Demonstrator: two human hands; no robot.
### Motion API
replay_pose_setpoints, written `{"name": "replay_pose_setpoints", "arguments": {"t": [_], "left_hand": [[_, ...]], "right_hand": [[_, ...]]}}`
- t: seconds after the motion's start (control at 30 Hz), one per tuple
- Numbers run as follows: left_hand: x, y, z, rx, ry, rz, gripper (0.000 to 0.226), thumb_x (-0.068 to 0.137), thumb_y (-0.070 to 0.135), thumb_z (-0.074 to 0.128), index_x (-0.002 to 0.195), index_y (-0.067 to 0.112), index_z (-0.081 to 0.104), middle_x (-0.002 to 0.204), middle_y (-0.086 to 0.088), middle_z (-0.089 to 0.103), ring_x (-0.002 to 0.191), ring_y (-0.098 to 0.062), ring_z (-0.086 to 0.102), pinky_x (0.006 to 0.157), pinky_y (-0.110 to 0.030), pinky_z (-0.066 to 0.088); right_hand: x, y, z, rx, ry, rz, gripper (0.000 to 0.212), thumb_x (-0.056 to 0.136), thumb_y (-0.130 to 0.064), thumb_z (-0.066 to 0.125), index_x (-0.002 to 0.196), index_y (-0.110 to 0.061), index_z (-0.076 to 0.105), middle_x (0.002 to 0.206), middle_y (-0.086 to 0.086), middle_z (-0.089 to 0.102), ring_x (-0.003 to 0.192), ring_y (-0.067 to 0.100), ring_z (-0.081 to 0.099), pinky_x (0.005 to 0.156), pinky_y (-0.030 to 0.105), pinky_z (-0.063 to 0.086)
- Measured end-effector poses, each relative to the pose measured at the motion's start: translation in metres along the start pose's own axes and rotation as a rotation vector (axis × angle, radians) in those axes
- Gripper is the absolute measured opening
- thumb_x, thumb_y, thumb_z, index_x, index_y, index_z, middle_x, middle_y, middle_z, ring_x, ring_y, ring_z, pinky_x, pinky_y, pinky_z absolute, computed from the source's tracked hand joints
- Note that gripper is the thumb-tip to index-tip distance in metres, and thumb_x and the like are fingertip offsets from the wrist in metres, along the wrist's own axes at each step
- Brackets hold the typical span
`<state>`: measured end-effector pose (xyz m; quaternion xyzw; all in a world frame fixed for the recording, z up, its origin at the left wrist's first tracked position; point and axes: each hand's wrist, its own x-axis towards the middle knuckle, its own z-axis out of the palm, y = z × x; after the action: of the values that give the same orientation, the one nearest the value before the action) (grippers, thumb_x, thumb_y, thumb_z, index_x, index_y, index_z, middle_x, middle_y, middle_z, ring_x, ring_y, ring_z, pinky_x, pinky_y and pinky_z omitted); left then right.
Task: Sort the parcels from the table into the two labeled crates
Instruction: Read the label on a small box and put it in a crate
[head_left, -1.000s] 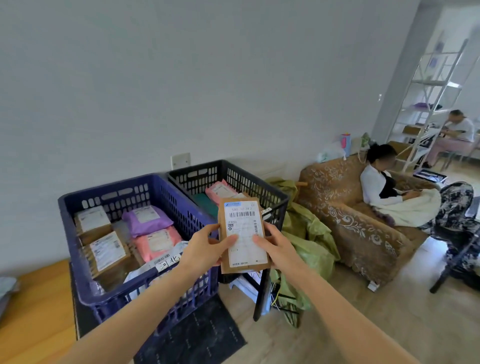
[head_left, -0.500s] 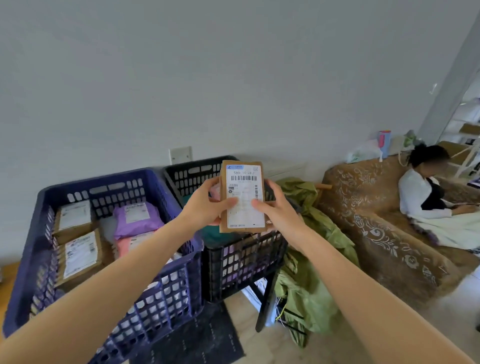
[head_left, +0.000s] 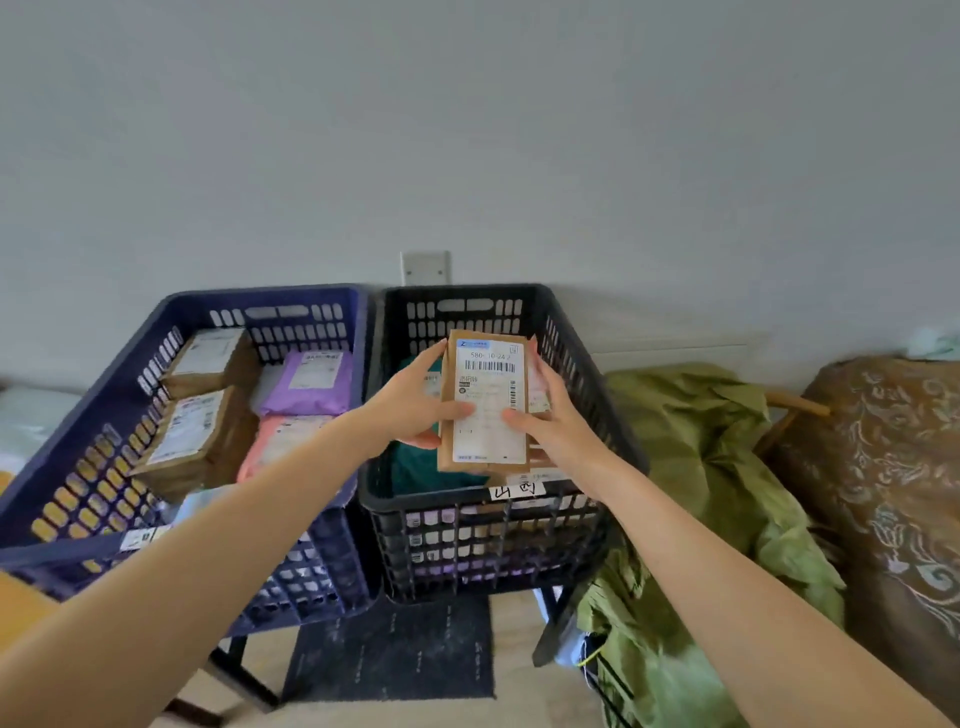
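Cardboard parcel (head_left: 485, 400) between both hands' grip, above black crate (head_left: 467, 525).

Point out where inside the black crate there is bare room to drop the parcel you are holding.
Both hands, left hand and right hand, hold the brown parcel over the black crate. The dark green bottom by its left wall looks free. The blue crate is crowded.

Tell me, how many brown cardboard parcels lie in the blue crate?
2. One cardboard parcel lies at the far left of the blue crate; the second lies nearer, just before it. Others may be hidden underneath.
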<state>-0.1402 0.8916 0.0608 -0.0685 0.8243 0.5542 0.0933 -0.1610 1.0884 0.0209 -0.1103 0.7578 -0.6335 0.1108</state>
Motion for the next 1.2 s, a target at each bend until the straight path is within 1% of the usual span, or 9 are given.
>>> {"name": "replay_pose_setpoints", "arguments": {"t": [0.13,0.33,0.43,0.53,0.67,0.77,0.97,1.07,1.2], "left_hand": [[0.014,-0.008,-0.003,0.03,0.034,-0.093,0.1,0.079,0.01,0.078,0.147,0.05,0.017,0.116,0.007,0.065,0.093,-0.017,0.07,0.069,-0.042,0.061],[0.04,-0.018,-0.007,0.058,0.002,-0.181,0.098,0.08,0.005,0.075,0.147,0.047,0.019,0.115,0.01,0.065,0.097,-0.016,0.069,0.075,-0.045,0.06],[0.055,-0.025,-0.004,0.055,-0.013,-0.221,0.091,0.082,0.006,0.073,0.146,0.045,0.021,0.107,0.015,0.064,0.095,-0.014,0.068,0.076,-0.044,0.06],[0.068,-0.032,0.0,0.061,-0.028,-0.269,0.089,0.083,0.006,0.072,0.145,0.045,0.021,0.1,0.015,0.063,0.088,-0.012,0.067,0.071,-0.042,0.061],[0.08,-0.046,0.008,0.048,-0.058,-0.353,0.092,0.084,0.008,0.073,0.145,0.047,0.018,0.098,0.012,0.064,0.083,-0.012,0.068,0.06,-0.036,0.06],[0.084,-0.057,0.01,0.048,-0.092,-0.421,0.091,0.082,0.007,0.074,0.145,0.042,0.018,0.103,0.006,0.065,0.088,-0.018,0.068,0.063,-0.039,0.061],[0.094,-0.072,0.013,0.103,-0.143,-0.534,0.084,0.083,0.01,0.073,0.143,0.027,0.016,0.101,-0.004,0.065,0.083,-0.024,0.07,0.069,-0.043,0.061],[0.097,-0.076,0.015,0.149,-0.191,-0.581,0.072,0.087,0.019,0.07,0.137,0.019,0.019,0.11,-0.012,0.065,0.087,-0.03,0.071,0.072,-0.044,0.06],[0.099,-0.079,0.02,0.178,-0.242,-0.61,0.062,0.091,0.021,0.066,0.136,0.016,0.023,0.119,-0.018,0.062,0.088,-0.034,0.07,0.073,-0.045,0.06]], "right_hand": [[0.03,0.02,-0.004,-0.019,-0.135,0.024,0.09,0.089,-0.004,0.065,0.152,-0.028,0.006,0.136,-0.008,0.046,0.096,-0.006,0.062,0.076,0.018,0.056],[0.078,0.044,-0.006,-0.129,-0.314,0.053,0.1,0.08,-0.011,0.077,0.152,-0.031,0.011,0.135,-0.013,0.044,0.126,0.011,0.047,0.082,0.016,0.052],[0.097,0.055,-0.01,-0.177,-0.339,0.091,0.102,0.078,-0.017,0.079,0.152,-0.032,0.011,0.135,-0.015,0.045,0.133,0.016,0.042,0.09,0.021,0.051],[0.109,0.066,-0.011,-0.21,-0.374,0.129,0.11,0.076,-0.02,0.081,0.154,-0.031,0.005,0.155,-0.002,0.032,0.141,0.02,0.032,0.111,0.045,0.039],[0.122,0.08,-0.01,-0.257,-0.406,0.18,0.113,0.074,-0.028,0.082,0.155,-0.03,0.003,0.159,-0.002,0.024,0.145,0.02,0.026,0.113,0.048,0.035],[0.126,0.089,-0.008,-0.272,-0.445,0.206,0.102,0.075,-0.028,0.082,0.152,-0.03,0.015,0.155,-0.003,0.033,0.136,0.016,0.039,0.089,0.026,0.053],[0.13,0.1,-0.002,-0.335,-0.487,0.197,0.07,0.079,-0.03,0.079,0.135,-0.026,0.037,0.128,-0.008,0.049,0.099,-0.002,0.059,0.059,0.008,0.049],[0.132,0.101,0.0,-0.371,-0.521,0.23,0.054,0.082,-0.029,0.075,0.124,-0.024,0.042,0.117,-0.006,0.053,0.08,0.005,0.07,0.061,0.018,0.055],[0.13,0.103,0.001,-0.461,-0.551,0.238,0.047,0.084,-0.033,0.073,0.121,-0.021,0.046,0.122,0.002,0.058,0.096,0.016,0.066,0.084,0.033,0.057]]}}
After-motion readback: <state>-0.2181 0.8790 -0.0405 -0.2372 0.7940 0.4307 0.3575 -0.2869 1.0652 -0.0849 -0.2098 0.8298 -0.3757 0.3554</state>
